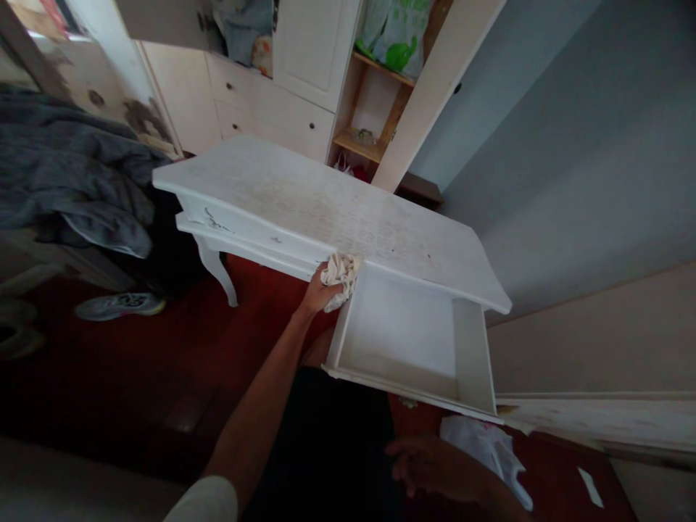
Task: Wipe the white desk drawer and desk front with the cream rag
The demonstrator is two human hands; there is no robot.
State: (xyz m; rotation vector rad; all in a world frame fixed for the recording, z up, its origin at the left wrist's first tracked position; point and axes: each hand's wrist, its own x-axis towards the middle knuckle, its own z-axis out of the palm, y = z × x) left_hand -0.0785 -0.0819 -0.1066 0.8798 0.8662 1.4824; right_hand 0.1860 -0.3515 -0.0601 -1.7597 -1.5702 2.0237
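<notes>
A white table [326,203] with a worn, dusty top stands in front of me, its right drawer [473,348] pulled out and empty. My left hand [315,296] is closed around a crumpled cream cloth [341,272], pressed against the drawer's upper left corner just under the tabletop edge. My right hand [435,467] hangs low near my lap, below the drawer front. Its fingers are loosely stretched out and hold nothing.
A grey blanket [70,174] is heaped at the left, with a sneaker [119,304] on the dark red floor below it. Behind the table stands a white wardrobe [309,51] with open shelves and a green-white bag [396,36]. A white plastic bag [489,446] lies under the drawer.
</notes>
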